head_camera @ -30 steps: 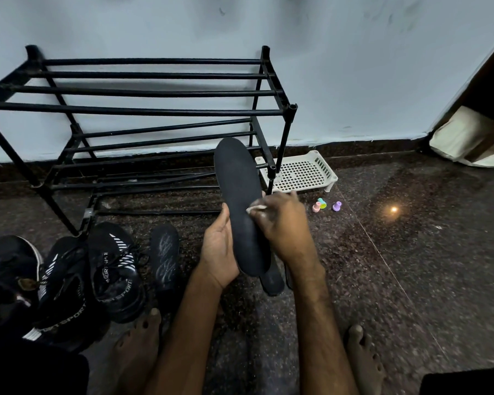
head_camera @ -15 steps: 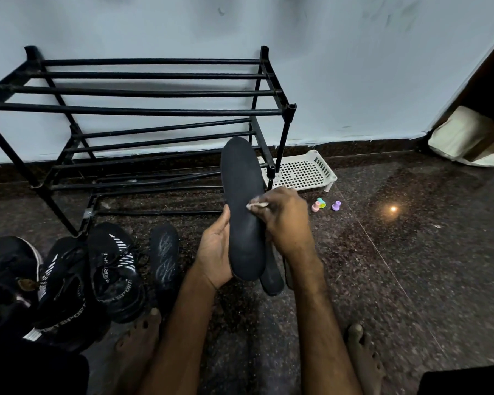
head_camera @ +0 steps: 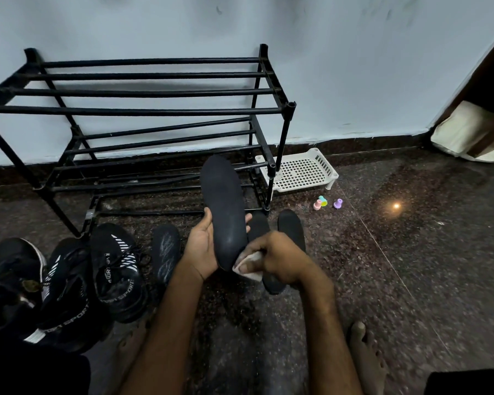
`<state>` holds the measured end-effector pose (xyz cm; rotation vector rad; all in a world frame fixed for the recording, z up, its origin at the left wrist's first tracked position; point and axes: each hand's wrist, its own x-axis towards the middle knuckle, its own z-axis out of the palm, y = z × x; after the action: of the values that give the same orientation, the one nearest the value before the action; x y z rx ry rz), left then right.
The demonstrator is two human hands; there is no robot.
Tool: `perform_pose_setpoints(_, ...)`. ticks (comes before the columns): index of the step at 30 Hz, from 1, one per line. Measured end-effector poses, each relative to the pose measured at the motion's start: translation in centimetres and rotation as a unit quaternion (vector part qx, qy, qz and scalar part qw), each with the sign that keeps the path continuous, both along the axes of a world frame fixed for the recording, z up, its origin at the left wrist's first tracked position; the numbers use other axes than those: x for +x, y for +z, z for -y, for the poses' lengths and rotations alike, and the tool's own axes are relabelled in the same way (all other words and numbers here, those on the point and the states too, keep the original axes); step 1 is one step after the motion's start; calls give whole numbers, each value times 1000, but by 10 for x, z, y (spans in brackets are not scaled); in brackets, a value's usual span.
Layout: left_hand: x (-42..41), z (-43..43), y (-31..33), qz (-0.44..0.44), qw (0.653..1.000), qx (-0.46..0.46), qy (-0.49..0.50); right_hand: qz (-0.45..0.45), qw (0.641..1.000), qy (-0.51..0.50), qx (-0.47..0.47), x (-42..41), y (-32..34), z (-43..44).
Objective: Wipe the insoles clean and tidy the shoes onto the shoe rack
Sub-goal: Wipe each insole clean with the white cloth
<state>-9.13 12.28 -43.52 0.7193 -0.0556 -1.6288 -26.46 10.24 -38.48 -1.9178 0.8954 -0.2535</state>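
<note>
Holding one insole (head_camera: 226, 212); three insoles (head_camera: 166, 252) and three shoes (head_camera: 114, 269) lie nearby.

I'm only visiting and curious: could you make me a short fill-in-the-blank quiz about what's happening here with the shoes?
1. The left hand holds a dark ____ upright.
2. The right hand presses a pale cloth on its ____ (upper/lower) end.
3. The black shoe rack holds ____ shoes; they sit on the floor.
4. Near the white tray lie ____ small pastel pegs.
Missing words: insole; lower; no; three.
</note>
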Motion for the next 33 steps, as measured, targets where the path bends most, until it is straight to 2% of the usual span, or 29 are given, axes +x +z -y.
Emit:
perform_pose_setpoints(4, 10, -4, -22, 45, 998, 54, 0, 51, 987, -153, 14, -41, -25, 17)
perform_pose_setpoints(6, 10, -5, -35, 60, 994, 88, -6, 45, 975, -218, 17, -58, -46, 22)
perform_pose_setpoints(11, 12, -8, -81, 97, 978, 182, -13, 35, 956, -279, 81, -63, -90, 14)
perform_pose_setpoints(18, 16, 5, -144, 160, 951, 265, -19, 8, 933, -350, 83, -44, -129, 0)
perform_pose_setpoints(26, -1, 27, -172, 327, 920, 217, -11, 66, 903, -403, 133, -39, -163, -1)
perform_pose_setpoints(33, -1, 28, -160, 481, 862, 153, -40, 84, 879, -438, 167, -23, -169, -5)
